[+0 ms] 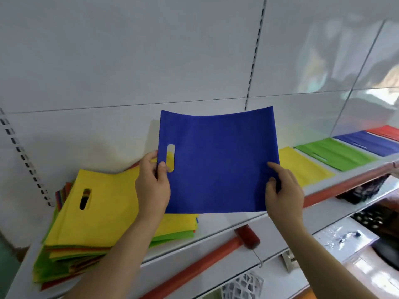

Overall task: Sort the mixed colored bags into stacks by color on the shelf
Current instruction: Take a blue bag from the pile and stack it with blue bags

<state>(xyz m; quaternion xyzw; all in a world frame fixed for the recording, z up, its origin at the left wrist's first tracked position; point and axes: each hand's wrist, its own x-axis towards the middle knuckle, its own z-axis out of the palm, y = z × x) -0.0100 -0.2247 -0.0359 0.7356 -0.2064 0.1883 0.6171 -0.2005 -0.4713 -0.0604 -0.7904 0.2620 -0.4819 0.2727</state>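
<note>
A person's left hand (152, 184) and right hand (283, 192) are holding a blue bag (218, 160) up flat above the white shelf (218, 228), the left thumb and fingers pinching its handle-slot edge, the right pinching the opposite edge with the forefinger lying straight. The bag is hiding part of the mixed pile (95, 221), yellow on top, lying to its left. To the bag's right, yellow (302, 167), green (334, 153), blue (367, 143) and red stacks (386, 131) are running along the shelf, the red one cut off at the frame edge.
</note>
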